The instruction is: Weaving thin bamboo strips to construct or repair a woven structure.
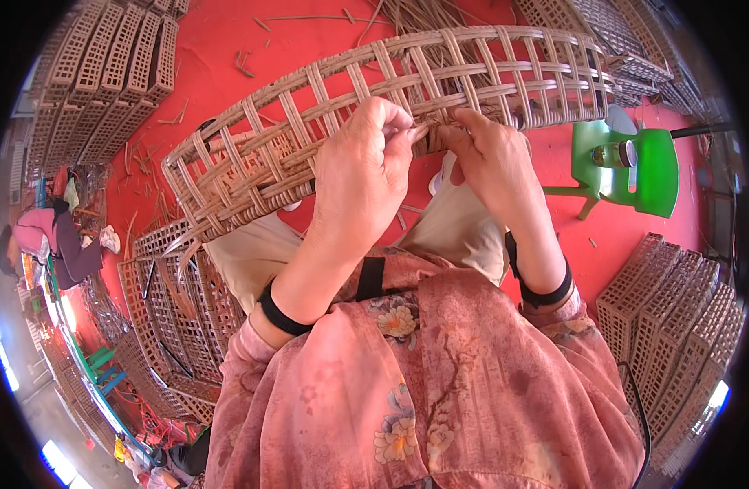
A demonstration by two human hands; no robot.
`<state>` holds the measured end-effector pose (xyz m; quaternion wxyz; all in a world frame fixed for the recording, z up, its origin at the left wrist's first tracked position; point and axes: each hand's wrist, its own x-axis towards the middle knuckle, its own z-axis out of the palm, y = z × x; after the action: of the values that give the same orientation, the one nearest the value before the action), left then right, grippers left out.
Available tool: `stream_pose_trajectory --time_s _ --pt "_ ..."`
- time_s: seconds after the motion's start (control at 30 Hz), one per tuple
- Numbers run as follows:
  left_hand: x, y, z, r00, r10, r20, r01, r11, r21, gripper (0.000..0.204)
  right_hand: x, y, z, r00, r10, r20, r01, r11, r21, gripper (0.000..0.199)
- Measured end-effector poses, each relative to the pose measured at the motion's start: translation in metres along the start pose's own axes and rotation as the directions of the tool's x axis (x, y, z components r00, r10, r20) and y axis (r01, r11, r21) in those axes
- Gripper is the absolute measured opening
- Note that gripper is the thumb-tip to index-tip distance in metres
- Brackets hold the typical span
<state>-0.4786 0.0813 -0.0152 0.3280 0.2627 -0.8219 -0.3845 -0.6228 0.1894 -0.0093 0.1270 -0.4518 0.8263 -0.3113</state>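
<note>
A long, shallow wicker basket [301, 120] of brown openwork lattice lies tilted across my lap, its near edge bound with a coiled strand. My left hand [362, 159] is closed in a pinch at the middle of that near edge, on the pale end of a wicker strand [420, 130]. Close beside it, my right hand [493, 159] grips the basket's edge between thumb and bent fingers. The fingertips partly hide the weave there. Loose strand ends [187, 238] stick out at the basket's left corner.
Stacked wicker baskets [105, 73] stand at far left, with more stacks [664, 314] at right and beside my left leg. A green plastic stool [627, 167] holds a jar [614, 155]. Loose strands [419, 16] and scraps litter the red floor [220, 41]. Another person [61, 236] sits at left.
</note>
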Motion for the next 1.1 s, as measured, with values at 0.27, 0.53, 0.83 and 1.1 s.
stream_pose_trajectory --time_s 0.27,0.53,0.83,1.1 --pt "0.002 0.006 -0.005 0.99 -0.128 0.05 0.134 0.982 -0.135 0.013 0.002 -0.008 -0.011 0.988 0.071 0.134 -0.085 0.991 0.104 0.025" --pt "0.01 0.001 0.009 0.988 -0.084 0.129 0.088 0.996 -0.024 0.016 0.006 -0.007 -0.011 0.967 0.145 0.208 -0.195 0.95 0.243 0.023" --pt "0.015 0.008 0.026 0.985 0.169 0.035 -0.172 0.979 0.113 0.016 -0.017 0.01 -0.006 0.96 0.101 -0.262 -0.024 0.959 0.281 0.015" --pt "0.036 0.026 0.054 0.929 0.286 0.236 -0.194 0.917 -0.347 0.016 -0.027 0.017 -0.062 0.908 0.293 -0.301 -0.143 0.889 0.434 0.018"
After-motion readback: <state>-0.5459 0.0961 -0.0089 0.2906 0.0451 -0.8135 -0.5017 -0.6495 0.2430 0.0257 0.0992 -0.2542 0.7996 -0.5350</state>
